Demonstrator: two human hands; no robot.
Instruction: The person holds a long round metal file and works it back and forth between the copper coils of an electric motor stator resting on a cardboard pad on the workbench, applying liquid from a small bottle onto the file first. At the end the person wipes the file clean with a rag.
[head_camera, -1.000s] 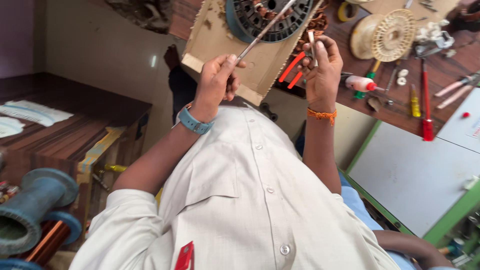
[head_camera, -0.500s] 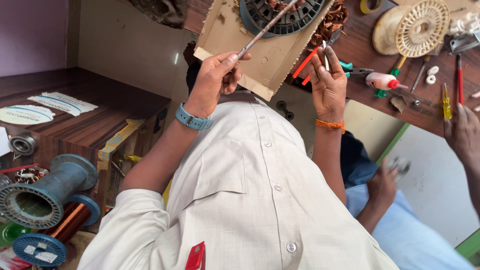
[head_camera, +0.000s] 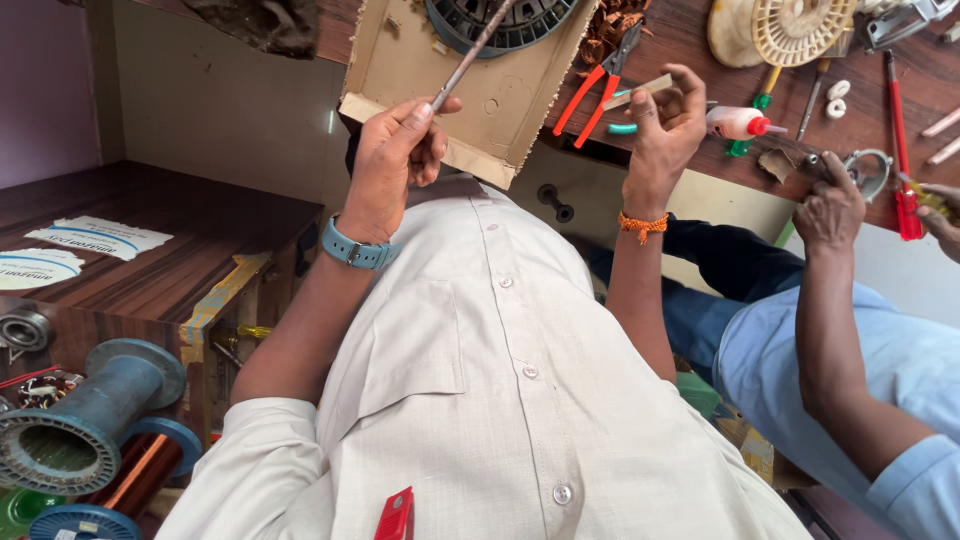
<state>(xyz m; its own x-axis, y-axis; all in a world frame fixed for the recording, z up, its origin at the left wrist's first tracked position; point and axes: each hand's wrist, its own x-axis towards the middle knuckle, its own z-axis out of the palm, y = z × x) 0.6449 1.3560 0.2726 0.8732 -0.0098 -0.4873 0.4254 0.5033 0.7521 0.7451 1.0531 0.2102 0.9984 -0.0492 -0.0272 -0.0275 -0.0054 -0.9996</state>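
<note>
Rod pinched in left hand; flat strip gripped by right hand, at 3 o'clock.

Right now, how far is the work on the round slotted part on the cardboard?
Done: the slotted ring lies on the cardboard, with a brown heap of scraps beside it. In hand: the left hand holds a thin rod aimed at the ring, and the right hand pinches a pale strip. Left: whether its slots are filled is not visible; the copper wire spools stand apart at the side.
</note>
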